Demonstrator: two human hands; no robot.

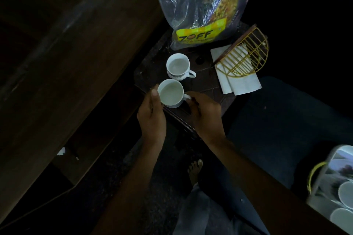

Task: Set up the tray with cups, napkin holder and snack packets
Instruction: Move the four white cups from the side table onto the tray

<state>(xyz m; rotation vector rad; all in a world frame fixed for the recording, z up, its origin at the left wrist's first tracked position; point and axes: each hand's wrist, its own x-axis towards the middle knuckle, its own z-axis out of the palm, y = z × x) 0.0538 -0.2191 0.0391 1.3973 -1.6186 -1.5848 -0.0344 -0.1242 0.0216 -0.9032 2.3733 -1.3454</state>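
A dark tray [206,86] lies in dim light. On it stand two white cups: a far cup [177,66] and a near cup [171,94] at the tray's front edge. My left hand [151,116] grips the near cup's side, thumb at the rim. My right hand [205,113] pinches the same cup's handle. A yellow wire napkin holder [246,55] lies tilted over white napkins [238,82] at the tray's right. A clear bag holding a snack packet with a yellow label [198,7] stands at the tray's far end.
A dark wooden furniture panel [66,63] runs along the left. A dark blue cushioned seat [286,120] is on the right. At the lower right a box with more white cups [336,187] is partly in view. My bare foot [194,170] is on the floor below.
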